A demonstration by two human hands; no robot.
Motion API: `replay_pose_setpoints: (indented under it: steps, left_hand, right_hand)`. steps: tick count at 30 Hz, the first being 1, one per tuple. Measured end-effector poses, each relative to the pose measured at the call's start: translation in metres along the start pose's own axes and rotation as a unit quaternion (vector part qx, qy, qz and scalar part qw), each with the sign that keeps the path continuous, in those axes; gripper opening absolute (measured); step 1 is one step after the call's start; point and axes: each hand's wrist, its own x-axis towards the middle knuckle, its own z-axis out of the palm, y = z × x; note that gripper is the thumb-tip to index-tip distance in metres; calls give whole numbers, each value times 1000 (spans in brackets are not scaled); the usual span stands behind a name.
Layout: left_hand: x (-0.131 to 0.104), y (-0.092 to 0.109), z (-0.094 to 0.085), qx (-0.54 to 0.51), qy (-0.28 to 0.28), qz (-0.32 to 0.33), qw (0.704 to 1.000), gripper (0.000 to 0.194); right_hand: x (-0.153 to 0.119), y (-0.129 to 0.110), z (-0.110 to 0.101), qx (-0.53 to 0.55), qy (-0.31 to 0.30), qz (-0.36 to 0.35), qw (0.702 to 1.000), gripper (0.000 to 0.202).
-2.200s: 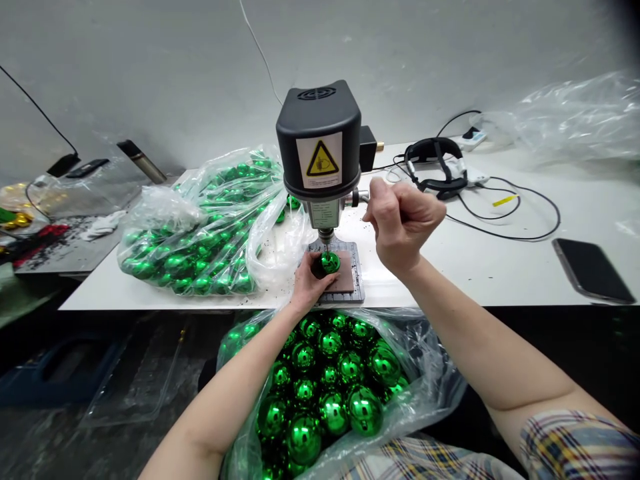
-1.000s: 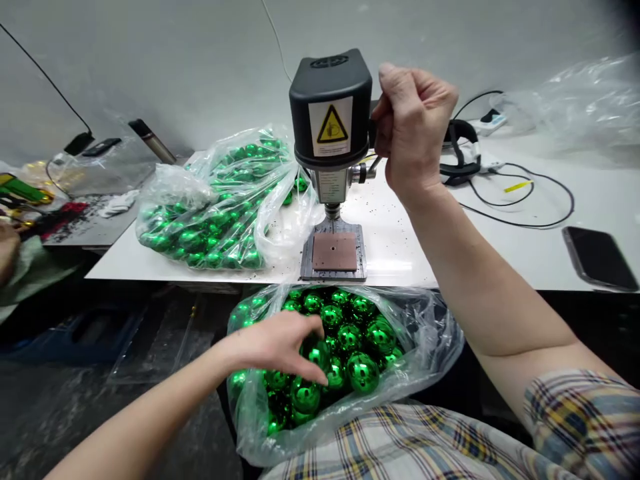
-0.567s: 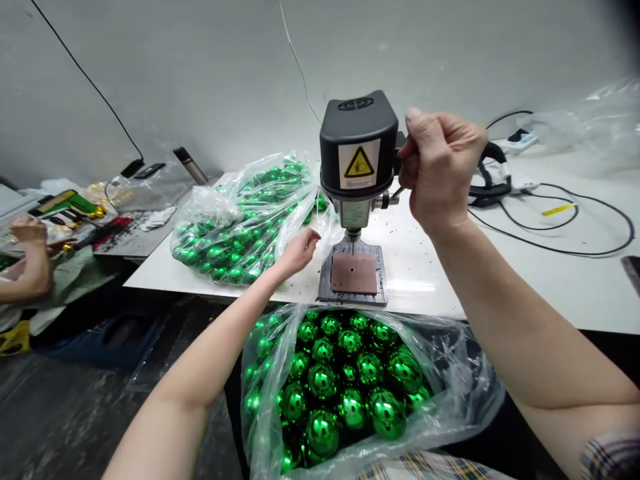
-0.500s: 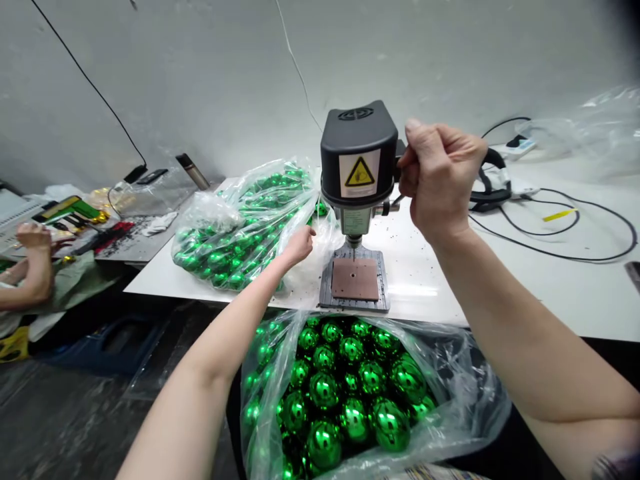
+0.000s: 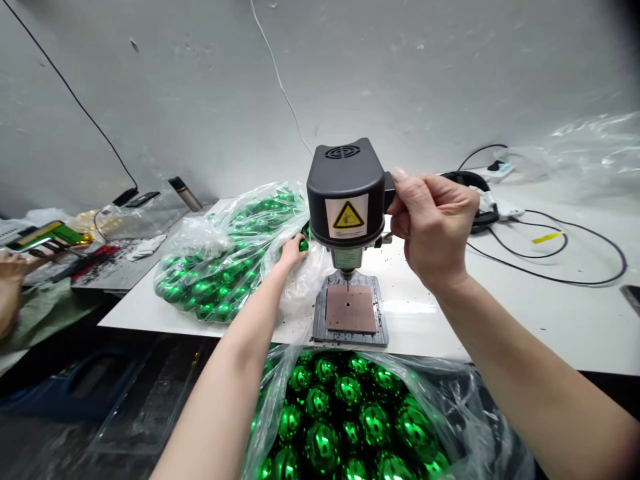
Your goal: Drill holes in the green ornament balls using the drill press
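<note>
My right hand (image 5: 434, 220) is wrapped round the handle at the right side of a black drill press (image 5: 345, 190). Below the drill bit, a brown square plate (image 5: 351, 317) with a small hole lies on the grey metal base (image 5: 383, 327). My left hand (image 5: 293, 251) is at the mouth of a clear plastic bag of shiny green balls (image 5: 215, 267), its fingers closed on a green ball (image 5: 303, 245). Another open bag of green balls (image 5: 349, 391) sits in front of me below the table edge.
Black headphones (image 5: 475, 193), a cable (image 5: 590, 280) and a yellow strip (image 5: 547, 237) lie on the white table (image 5: 425, 333) at right. Clear plastic (image 5: 595, 150) is at the back right. Another person's hand (image 5: 13, 267) shows at far left, near a dark flask (image 5: 185, 193).
The camera view has tilted up, so the table appears lower. My left hand now has a green ball in its fingers. My right hand remains on the drill handle.
</note>
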Motion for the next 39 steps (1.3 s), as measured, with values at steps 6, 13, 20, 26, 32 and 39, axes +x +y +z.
replay_pose_setpoints:
  steps: [6,13,20,26,32,39]
  left_hand:
    - [-56,24,-14,-252,-70,-161,952,39]
    - [-141,48,-37,-345,-83,-160,921,32]
    - [-188,32,-20,-288,-117,-178,934,40]
    - [-189,4,8,-230,-109,-118,960,71]
    - [-167,-8,31,-151,-96,-33,983,67]
    - [-164,-4,42,-45,-123,-5,991,66]
  right_hand:
    - [2,0,2,6,5,-1,1000,41]
    - [8,-3,5,42,15,41,998,41]
    - [13,3,6,18,13,49,999,47]
    - [15,6,6,15,16,35,999,50]
    - [16,6,5,8,7,21,1000,53]
    - [16,3,6,12,8,36,999,52]
